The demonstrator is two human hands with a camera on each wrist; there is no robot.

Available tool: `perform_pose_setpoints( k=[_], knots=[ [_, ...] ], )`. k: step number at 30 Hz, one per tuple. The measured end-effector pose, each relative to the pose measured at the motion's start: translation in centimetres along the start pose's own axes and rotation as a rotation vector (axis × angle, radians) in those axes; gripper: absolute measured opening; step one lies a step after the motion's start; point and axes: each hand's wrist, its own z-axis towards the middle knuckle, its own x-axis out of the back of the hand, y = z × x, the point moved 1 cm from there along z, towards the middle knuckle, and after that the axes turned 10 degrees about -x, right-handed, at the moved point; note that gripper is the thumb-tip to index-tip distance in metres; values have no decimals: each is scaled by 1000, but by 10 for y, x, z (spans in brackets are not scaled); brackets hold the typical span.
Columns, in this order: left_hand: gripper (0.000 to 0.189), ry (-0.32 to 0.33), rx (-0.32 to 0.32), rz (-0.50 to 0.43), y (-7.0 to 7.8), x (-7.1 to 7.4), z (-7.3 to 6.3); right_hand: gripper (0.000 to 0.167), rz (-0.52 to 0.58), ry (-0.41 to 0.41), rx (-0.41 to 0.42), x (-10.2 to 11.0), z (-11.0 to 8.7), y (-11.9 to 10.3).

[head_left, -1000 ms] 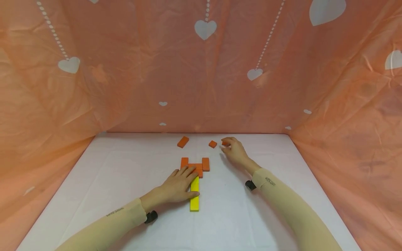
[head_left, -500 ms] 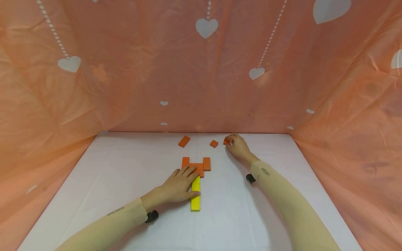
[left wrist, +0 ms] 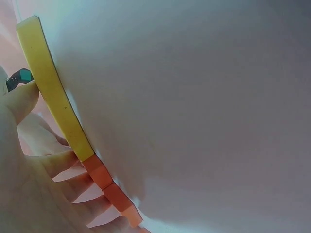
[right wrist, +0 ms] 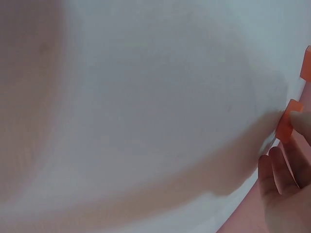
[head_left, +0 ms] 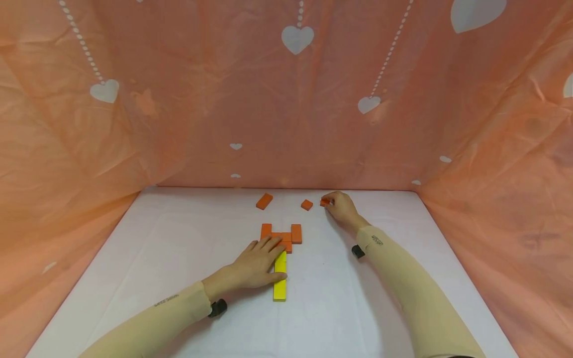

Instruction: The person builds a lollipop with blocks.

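In the head view my left hand lies flat over an arrangement of blocks at mid-table. Its thumb rests on the long yellow strip, and its fingertips touch the orange blocks beyond the strip's far end. Part of the arrangement is hidden under this hand. At the back right, my right hand pinches a small orange block between thumb and index finger. The right wrist view shows the other fingers loosely bent beneath it. A second orange block appears at that view's edge.
Near the table's back edge lie a small orange block and a longer orange block. An upright-set orange block forms the arrangement's right side. Orange cloth with white hearts hangs around the white table.
My right hand has shifted slightly right and back, and its fingertips have come together on the small orange block. The left hand stays in place on the arrangement; the head view drifts slightly.
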Motion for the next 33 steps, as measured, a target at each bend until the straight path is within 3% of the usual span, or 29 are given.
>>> perform_pose_setpoints(
  k=[7,13,20,33],
  knots=[
    [81,-1,4,3,0,0,1,27,-2,24,15,0,-4,0],
    [81,-8,7,8,1,0,1,29,84,40,15,1,-11,-4],
    [79,3,13,-7,2,0,0,28,135,82,130,0,-20,-27],
    [81,-3,14,-2,1,0,0,28,113,-31,280,-29,-39,-78]
  ],
)
